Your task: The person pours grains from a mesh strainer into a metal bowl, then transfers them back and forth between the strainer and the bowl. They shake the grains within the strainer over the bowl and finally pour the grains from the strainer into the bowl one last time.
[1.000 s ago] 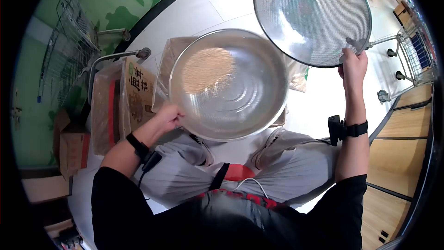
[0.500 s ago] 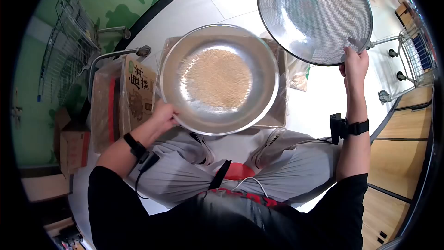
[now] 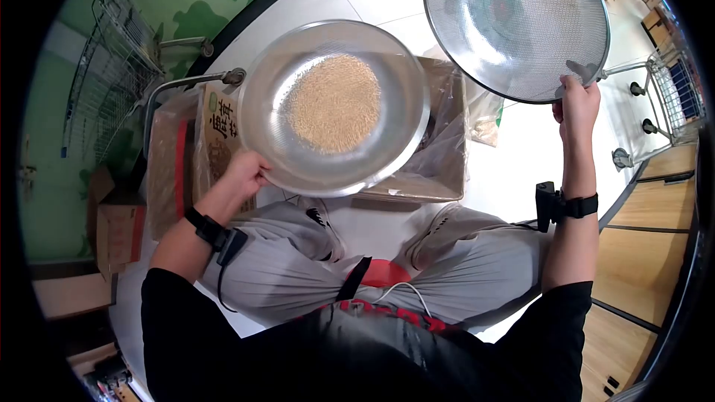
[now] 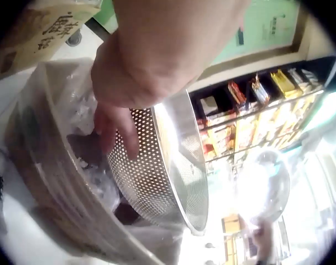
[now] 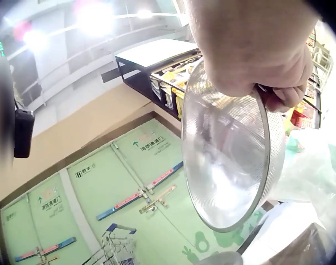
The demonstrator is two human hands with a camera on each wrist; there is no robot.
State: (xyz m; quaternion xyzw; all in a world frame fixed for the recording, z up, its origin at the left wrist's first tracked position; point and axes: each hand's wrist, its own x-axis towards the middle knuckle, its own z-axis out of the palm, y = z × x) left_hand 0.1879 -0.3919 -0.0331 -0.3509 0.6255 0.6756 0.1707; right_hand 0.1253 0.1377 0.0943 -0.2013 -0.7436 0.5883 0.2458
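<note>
A wide perforated metal basin (image 3: 402, 104) holds a round heap of small tan grains (image 3: 335, 104). The left hand (image 3: 244, 172) grips its rim at the lower left, and the left wrist view has that hand's fingers (image 4: 129, 132) spread against the holed outer side (image 4: 140, 171). Up at the right, the right hand (image 3: 579, 108) pinches the near rim of a round mesh sieve (image 3: 521, 30), held apart from the basin. In the right wrist view the sieve (image 5: 228, 149) hangs tilted below the curled right hand (image 5: 256, 61), with no grains visible in it.
Under the basin stands a plastic-lined cardboard box (image 3: 447, 171). Another printed box (image 3: 212, 141) is at the left, near a shopping cart (image 3: 112, 67). A second cart (image 3: 674, 89) stands at the right, beside wooden cabinets (image 3: 644, 253). A plastic bag (image 3: 485, 115) lies by the lined box.
The basin has moved left and away from the body with the left hand, uncovering more of the lined box. Its grains have gathered into a rounder heap. The sieve has shifted slightly right.
</note>
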